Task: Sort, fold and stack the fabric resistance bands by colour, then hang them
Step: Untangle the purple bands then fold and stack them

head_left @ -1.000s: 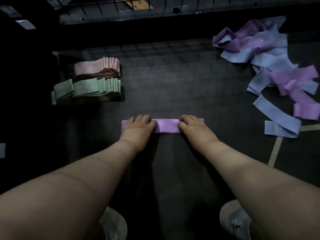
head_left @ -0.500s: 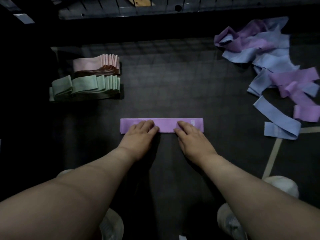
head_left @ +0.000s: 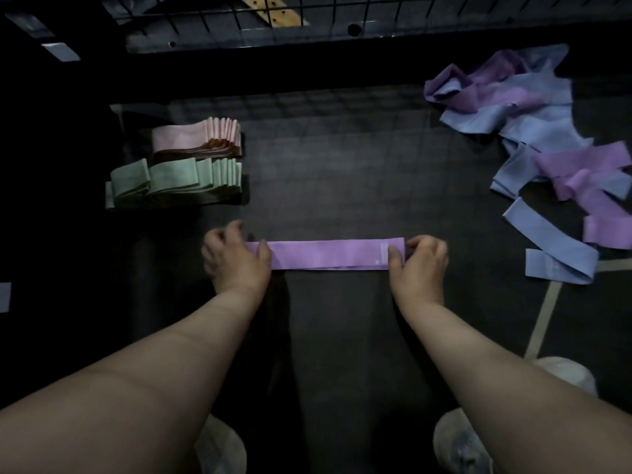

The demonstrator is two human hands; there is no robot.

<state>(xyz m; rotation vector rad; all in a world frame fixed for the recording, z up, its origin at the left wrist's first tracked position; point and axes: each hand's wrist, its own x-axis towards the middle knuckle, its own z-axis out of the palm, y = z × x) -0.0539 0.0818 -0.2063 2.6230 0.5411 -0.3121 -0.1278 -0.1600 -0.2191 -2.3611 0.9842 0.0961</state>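
Purple band (head_left: 328, 254) flat on middle of dark floor (head_left: 342, 183), long axis left to right, white label at right end. Left hand (head_left: 236, 258) pinches left end, right hand (head_left: 419, 261) pinches right end. Pink stack (head_left: 195, 140), green stack (head_left: 174, 183) far left; loose blue-purple heap (head_left: 547, 131) along right edge.

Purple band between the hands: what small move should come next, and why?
Probably fold it in half: carry the end held by the right hand across onto the end held by the left hand. The purple band lies flat and straight, each hand pinching one end, while the pink stack and green stack to the left hold bands already folded.
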